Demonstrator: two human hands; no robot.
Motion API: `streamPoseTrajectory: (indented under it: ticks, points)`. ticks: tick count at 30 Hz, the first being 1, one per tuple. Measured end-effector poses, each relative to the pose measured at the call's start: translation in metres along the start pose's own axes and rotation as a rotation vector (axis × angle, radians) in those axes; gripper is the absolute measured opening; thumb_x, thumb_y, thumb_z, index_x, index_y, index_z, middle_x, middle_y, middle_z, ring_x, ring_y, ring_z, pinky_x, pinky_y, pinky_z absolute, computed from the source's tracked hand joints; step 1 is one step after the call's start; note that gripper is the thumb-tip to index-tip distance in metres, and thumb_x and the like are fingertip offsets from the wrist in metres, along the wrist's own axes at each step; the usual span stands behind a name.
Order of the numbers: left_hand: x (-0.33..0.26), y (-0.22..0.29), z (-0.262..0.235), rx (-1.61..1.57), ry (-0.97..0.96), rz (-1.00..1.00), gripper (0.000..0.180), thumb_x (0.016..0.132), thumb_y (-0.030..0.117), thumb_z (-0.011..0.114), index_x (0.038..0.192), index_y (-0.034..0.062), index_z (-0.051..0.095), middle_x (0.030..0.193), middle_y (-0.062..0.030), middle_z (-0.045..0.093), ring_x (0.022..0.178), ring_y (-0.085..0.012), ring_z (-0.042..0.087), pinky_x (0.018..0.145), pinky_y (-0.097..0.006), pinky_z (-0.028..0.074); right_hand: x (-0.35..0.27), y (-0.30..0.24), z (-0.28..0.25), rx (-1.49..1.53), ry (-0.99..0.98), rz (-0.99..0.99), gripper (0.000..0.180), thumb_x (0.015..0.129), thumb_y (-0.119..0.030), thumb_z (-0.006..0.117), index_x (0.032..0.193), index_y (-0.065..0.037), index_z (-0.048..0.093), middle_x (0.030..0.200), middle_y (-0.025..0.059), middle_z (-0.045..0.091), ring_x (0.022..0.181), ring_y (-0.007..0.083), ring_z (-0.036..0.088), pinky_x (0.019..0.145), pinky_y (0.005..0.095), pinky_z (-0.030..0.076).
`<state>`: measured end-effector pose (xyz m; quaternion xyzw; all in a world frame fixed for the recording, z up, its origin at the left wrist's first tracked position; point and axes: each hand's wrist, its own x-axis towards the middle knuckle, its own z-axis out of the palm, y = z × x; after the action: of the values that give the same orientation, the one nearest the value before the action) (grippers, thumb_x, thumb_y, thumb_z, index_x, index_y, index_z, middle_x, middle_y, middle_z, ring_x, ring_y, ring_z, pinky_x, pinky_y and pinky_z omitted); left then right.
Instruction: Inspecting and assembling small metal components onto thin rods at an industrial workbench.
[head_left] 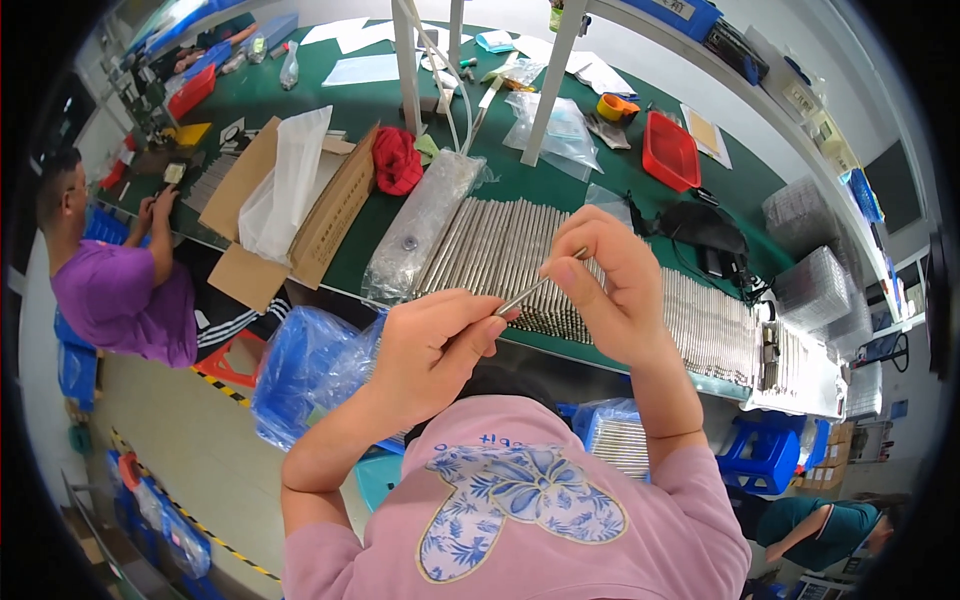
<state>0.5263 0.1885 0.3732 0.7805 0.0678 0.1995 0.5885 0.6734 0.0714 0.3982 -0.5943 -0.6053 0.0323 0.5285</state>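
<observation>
A thin silver metal rod (537, 285) is held slantwise in front of my chest, its right end higher than its left. My left hand (435, 345) pinches its lower end between thumb and forefinger. At the upper end, my right hand (612, 290) has thumb and fingers closed on it. Just beyond my hands, on the green table, lies a wide row of similar metal rods (480, 235), packed side by side. The row continues past my right wrist as more rods (705, 325). Part of it is hidden behind my right hand.
Left of the rods are a bubble-wrapped bundle (425, 220), a red cloth (398, 160) and an open cardboard box (330, 215). A red tray (672, 150) sits farther back. Shelf posts (553, 85) rise from the table. One person (120, 270) works at the left; another (820, 530) is at lower right.
</observation>
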Motion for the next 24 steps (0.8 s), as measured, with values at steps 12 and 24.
streamPoseTrajectory:
  ticks: [12,24]
  points:
    - [0.0,-0.01,0.005,0.222,0.125,0.209,0.014,0.073,0.0,0.057,0.086,-0.0018,0.059,0.061,-0.0085,0.05,0.049,-0.0169,0.046,0.044,-0.025,0.036,-0.002,-0.008,-0.002,-0.072,-0.005,-0.109,0.006,0.075,-0.005,0.053,0.079,0.0,0.054,0.073,0.0101,0.051,0.063,0.0175,0.05,0.055,0.024,0.04]
    - [-0.003,-0.017,0.003,0.227,0.158,0.293,0.017,0.074,0.003,0.058,0.09,-0.0012,0.06,0.063,-0.0085,0.051,0.05,-0.0153,0.046,0.045,-0.023,0.035,-0.007,-0.011,0.001,0.002,0.119,-0.098,0.004,0.073,-0.002,0.055,0.077,-0.002,0.053,0.07,0.0084,0.05,0.06,0.0204,0.048,0.051,0.0273,0.039]
